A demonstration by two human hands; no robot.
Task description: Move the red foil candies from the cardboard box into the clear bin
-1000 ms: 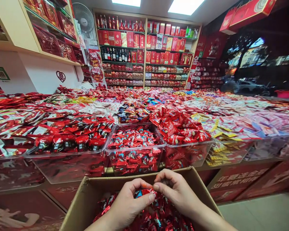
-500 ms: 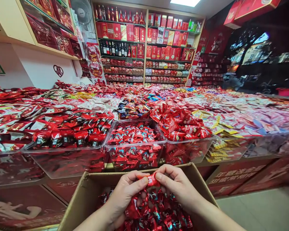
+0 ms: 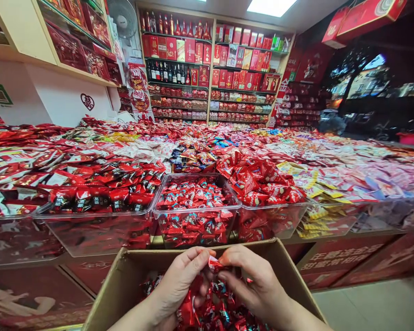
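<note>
The small red-wrapped piece [image 3: 214,263] is in the lower middle of the frame, between the two hands and above the opening of the carton [image 3: 105,287]. Its long axis runs roughly across the frame, dipping a little toward the right. The left hand [image 3: 181,280] pinches its left end between thumb and forefinger, the other fingers curled below. The right hand [image 3: 258,280] meets the other end with its forefinger; its thumb lies lower, and whether it presses on the piece cannot be told. Neither hand is clearly nearer.

Just below the fingers, shiny wrapped pieces [image 3: 224,315] lie loose in the carton. Beyond its far wall, in the centre of the frame, a clear bin [image 3: 196,210] holds small red-and-blue wrapped pieces, with larger red packets [image 3: 271,191] to its right and black-and-red packets [image 3: 96,200] to its left.
</note>
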